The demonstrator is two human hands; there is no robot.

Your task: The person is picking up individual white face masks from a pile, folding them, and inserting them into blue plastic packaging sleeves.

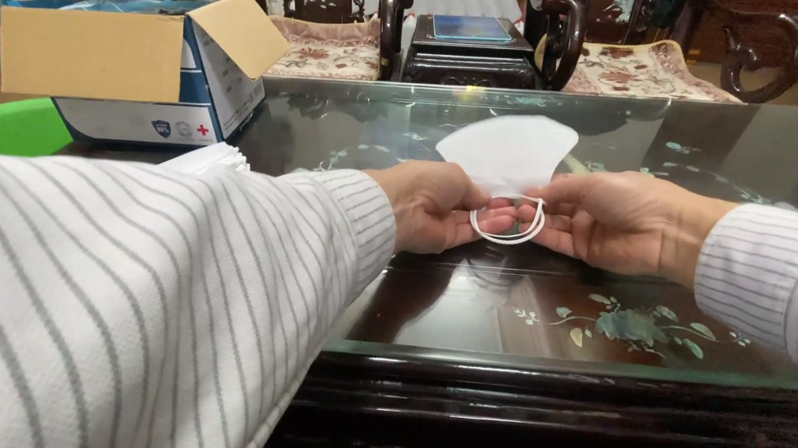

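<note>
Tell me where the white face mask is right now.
In the head view, the white face mask is centre frame, held above the glass-topped table between the left hand and right hand, right of the cardboard box.

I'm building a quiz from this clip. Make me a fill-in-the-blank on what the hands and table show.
1. Both hands, left hand and right hand, hold a white ____.
2. Its loops hang ____ the hands.
3. The open box sits to the person's ____.
4. The table has a ____ top.

Missing words: mask; between; left; glass
</note>
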